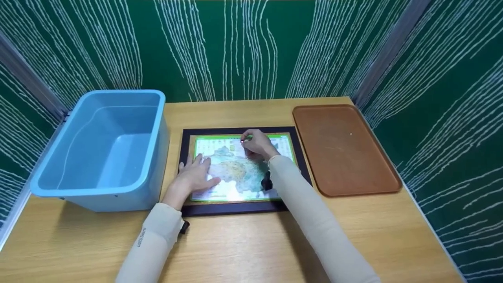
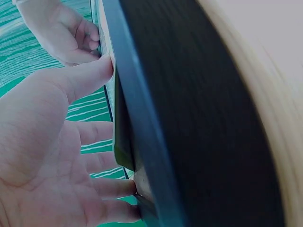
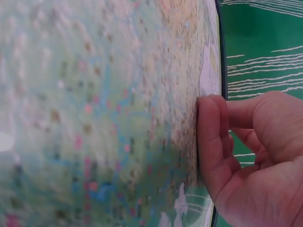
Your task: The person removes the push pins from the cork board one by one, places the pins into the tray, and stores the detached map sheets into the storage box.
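A map sheet [image 1: 235, 171] with a bright green border lies inside a dark frame [image 1: 235, 208] on the table. My left hand [image 1: 192, 175] rests on the map's left side, fingers spread and nearly straight. In the left wrist view its thumb [image 2: 92, 78] touches the sheet's edge, which stands slightly proud of the frame. My right hand [image 1: 257, 143] is at the upper middle of the map, fingers curled and thumb near the index fingertip. The right wrist view shows its curled fingers [image 3: 213, 137] against the map. Whether something small sits between the fingertips is unclear.
A deep blue tub [image 1: 98, 192] stands left of the frame, close to my left forearm. To the right lies a brown tray [image 1: 346, 153] beside the frame's edge. Green walls [image 1: 290, 51] with white streaks enclose the table [image 1: 235, 243] at the back and sides.
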`<state>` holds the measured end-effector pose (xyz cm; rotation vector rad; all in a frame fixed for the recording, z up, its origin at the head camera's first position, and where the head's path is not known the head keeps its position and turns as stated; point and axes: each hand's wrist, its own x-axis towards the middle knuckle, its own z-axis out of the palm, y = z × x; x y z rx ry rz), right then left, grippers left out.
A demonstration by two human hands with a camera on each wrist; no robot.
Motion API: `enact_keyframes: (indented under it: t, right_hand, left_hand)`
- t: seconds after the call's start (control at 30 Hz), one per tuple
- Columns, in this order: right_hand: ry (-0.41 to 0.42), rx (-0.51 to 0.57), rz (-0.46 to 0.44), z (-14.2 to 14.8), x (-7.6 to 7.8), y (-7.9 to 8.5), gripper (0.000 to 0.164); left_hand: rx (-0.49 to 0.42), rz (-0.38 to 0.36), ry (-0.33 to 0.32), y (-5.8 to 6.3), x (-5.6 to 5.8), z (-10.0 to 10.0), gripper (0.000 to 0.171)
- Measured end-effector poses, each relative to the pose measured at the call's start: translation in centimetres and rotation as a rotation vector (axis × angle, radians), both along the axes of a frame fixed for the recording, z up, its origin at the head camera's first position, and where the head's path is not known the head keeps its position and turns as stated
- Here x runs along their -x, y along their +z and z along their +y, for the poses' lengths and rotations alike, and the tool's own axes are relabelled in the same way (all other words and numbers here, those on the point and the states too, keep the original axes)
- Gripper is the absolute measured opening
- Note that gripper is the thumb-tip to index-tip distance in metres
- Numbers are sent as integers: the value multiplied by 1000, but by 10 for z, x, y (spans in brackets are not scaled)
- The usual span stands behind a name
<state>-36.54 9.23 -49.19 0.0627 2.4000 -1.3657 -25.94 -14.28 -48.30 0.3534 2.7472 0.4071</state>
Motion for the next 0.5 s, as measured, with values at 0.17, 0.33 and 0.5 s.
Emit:
enact_keyframes:
  t: [0.17,0.33,0.5]
  right_hand:
    - [13,40,3,7,-1,-2,14]
    - [22,30,-4,6,1,-4,14]
    - [32,6,-10,4,4,-3,14]
  left_hand:
    - [-8,-1,-10,-2,1,4,86]
    - [-7,-12,3,-2,0,4,87]
    - [-6,-10,19,0,-1,2,86]
